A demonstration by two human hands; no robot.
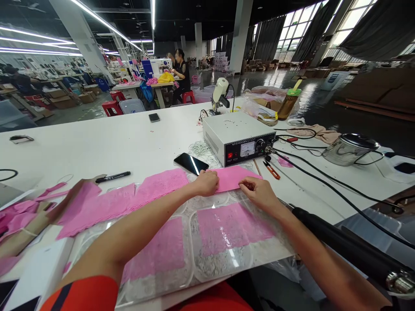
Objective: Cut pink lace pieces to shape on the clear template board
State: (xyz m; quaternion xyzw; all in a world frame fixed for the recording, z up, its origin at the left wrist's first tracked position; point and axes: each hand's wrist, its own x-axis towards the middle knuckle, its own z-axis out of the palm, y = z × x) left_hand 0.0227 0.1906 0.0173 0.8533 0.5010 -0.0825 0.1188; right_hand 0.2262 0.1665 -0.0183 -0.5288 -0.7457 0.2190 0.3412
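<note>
A flat pink fabric piece (231, 177) lies at the far edge of a clear plastic sheet (191, 242), just in front of a grey control box (240, 136). My left hand (207, 182) is closed on the left end of that piece. At its lower right edge my right hand (256, 190) pinches the fabric between thumb and finger. To the left, a row of stacked pink pieces (162, 185) passes behind my left forearm. More pink rectangles (230, 229) show on or through the clear sheet.
A black phone (191, 163) sits behind my left hand. Orange snips (271, 169) lie right of the box. A black tool (343, 246) with a metal end rests beside my right forearm. A marker (113, 176), glass pot (352, 149) and cables are around. A person (182, 77) sits beyond.
</note>
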